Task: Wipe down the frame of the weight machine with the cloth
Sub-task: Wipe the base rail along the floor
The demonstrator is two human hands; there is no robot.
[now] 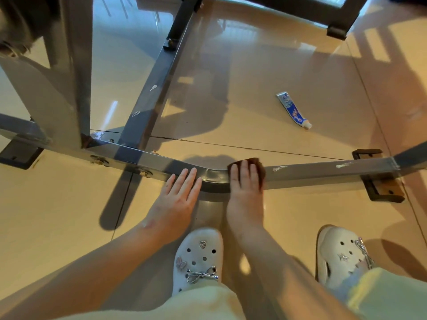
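Note:
The weight machine's grey steel frame (323, 174) lies low across the floor, bending in the middle in front of my feet. My right hand (245, 188) presses a small brown cloth (260, 168) flat on the top of the bar, just right of the bend, fingers straight. My left hand (180, 195) rests flat with straight fingers on the bar just left of the bend. White smears (279, 168) mark the bar further right and on the diagonal bar (147, 105).
A blue and white tube (293, 110) lies on the glossy tiled floor beyond the bar. Black floor brackets (381, 192) hold the frame at the right and left (18, 155). My white clogs (198, 257) stand close behind the bar. An upright post (76, 65) rises at the left.

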